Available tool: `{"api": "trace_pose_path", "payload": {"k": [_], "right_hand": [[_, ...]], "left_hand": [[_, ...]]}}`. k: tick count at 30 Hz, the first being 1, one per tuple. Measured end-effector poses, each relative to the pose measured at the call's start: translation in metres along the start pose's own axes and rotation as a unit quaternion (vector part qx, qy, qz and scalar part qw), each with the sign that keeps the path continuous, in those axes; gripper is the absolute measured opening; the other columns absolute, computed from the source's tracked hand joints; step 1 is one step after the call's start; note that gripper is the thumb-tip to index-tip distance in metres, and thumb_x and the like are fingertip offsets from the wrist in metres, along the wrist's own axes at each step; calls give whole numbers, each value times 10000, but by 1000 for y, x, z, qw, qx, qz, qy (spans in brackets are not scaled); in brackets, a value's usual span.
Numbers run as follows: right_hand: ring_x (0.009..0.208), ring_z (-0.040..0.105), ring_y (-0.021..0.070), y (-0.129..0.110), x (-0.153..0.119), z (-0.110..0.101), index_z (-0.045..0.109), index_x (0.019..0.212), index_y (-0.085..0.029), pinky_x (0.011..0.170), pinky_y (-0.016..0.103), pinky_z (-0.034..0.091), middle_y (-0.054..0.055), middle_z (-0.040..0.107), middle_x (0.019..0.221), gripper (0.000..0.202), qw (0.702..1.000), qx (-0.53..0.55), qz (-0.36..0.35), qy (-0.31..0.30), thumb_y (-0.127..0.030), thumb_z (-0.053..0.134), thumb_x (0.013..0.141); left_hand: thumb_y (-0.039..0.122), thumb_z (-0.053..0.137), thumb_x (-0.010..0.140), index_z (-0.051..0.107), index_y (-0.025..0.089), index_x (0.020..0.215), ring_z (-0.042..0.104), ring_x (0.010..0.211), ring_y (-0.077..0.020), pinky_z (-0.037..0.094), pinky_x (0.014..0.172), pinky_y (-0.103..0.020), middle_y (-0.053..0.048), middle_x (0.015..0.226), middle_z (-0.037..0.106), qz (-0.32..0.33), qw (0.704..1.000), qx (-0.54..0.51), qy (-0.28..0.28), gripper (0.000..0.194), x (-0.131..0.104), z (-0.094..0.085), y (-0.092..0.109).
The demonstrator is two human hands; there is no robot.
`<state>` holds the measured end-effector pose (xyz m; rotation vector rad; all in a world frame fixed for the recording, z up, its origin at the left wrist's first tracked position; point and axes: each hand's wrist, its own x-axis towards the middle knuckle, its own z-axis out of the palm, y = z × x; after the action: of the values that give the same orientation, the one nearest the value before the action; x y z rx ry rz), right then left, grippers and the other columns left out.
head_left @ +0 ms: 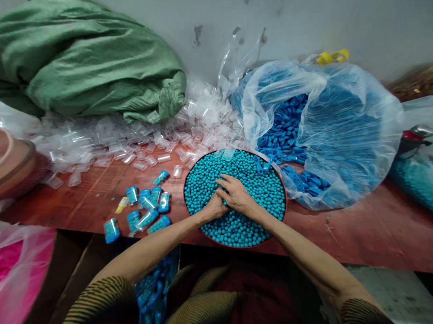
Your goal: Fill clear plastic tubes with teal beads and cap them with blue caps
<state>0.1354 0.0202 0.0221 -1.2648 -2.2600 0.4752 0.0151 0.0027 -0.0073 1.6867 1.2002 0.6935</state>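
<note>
My left hand point(215, 206) and my right hand point(237, 194) meet over a round red-rimmed tray point(285, 197) full of small teal balls point(242, 228). The left hand is closed, its fingertips partly covered by the right. My right hand bends in against it, with the thumb and fingers drawn together. Whatever lies between them is hidden. A clear plastic piece point(227, 154) rests on the balls at the tray's far rim. Blue plastic parts point(263, 167) lie at its right side. Left of the tray are several small clear containers point(147, 219) with teal contents and blue ends.
Clear empty tubes point(164, 140) are heaped along the wall under a green sack point(88, 62). At right, a translucent bag point(345, 126) spills blue parts. Another bag point(427, 170) holds teal balls. Pinkish basins point(2, 163) stand left; a pink-filled bag point(22, 269) is below.
</note>
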Motion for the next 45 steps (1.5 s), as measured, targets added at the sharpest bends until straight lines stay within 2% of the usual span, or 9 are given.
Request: {"api": "trace_pose_path", "payload": {"k": [3,7,12,17,22,28,35,40,45], "right_hand": [[1129,545,241,15,1,-25,623,1146,-218,941,388,442,110,582,1241,327,998,-40,2,42,-339,446,898],[931,609,290,52,11,-57,610,1122,-148,800,405,470,175,645,1021,328,966,-183,151,101,-302,452,880],[856,622,319,67,16,-54,586,1112,-107,698,408,467,239,623,1015,317,941,-257,218,34,-226,464,845],[921,623,315,65,10,-53,498,1262,-112,729,399,470,198,630,1086,441,942,-216,257,24,-235,453,841],[943,633,277,71,-2,-65,598,1147,-167,762,355,462,108,697,982,356,945,-164,268,-92,-326,476,852],[982,628,240,63,-15,-75,591,1161,-192,785,311,449,100,686,1064,344,945,-204,197,-162,-314,514,849],[922,644,226,61,-31,-72,610,1150,-184,806,312,465,97,705,1012,331,973,-144,140,-112,-261,495,850],[864,645,206,78,-44,-72,628,1153,-186,796,322,489,86,706,958,383,990,-88,89,-66,-153,420,834],[777,614,158,84,-49,-78,655,1136,-227,761,281,487,43,676,853,532,986,-50,6,-157,-20,360,745]], "left_hand": [[226,713,615,381,137,1293,411,1263,-295,349,1071,-440,-136,1349,441,-7,999,5,49,759,-10,0,12],[210,691,683,392,177,1247,493,1159,-248,393,1021,-424,-99,1259,474,-45,988,80,128,639,-28,1,26],[224,622,778,512,183,1036,546,980,-200,455,917,-362,-52,1066,505,-17,977,165,133,283,-39,3,29],[303,624,798,566,228,1085,513,1000,-235,453,885,-378,-60,1078,504,-27,958,256,124,303,-41,2,37],[347,579,833,610,242,1014,505,930,-238,450,815,-362,-59,939,537,-15,927,360,108,211,-44,5,44],[315,561,849,588,226,1016,545,926,-204,453,786,-307,-37,947,569,-2,935,342,95,192,-45,8,40],[249,613,789,577,186,913,563,834,-161,444,779,-285,-17,888,590,18,979,161,126,144,-42,-4,37],[254,602,738,502,176,791,544,641,-110,442,615,-237,39,705,547,-41,991,-38,119,137,-38,-16,34],[335,617,706,488,178,924,545,483,-87,424,435,-201,57,686,542,-119,969,-207,63,298,-34,-15,28]]}}
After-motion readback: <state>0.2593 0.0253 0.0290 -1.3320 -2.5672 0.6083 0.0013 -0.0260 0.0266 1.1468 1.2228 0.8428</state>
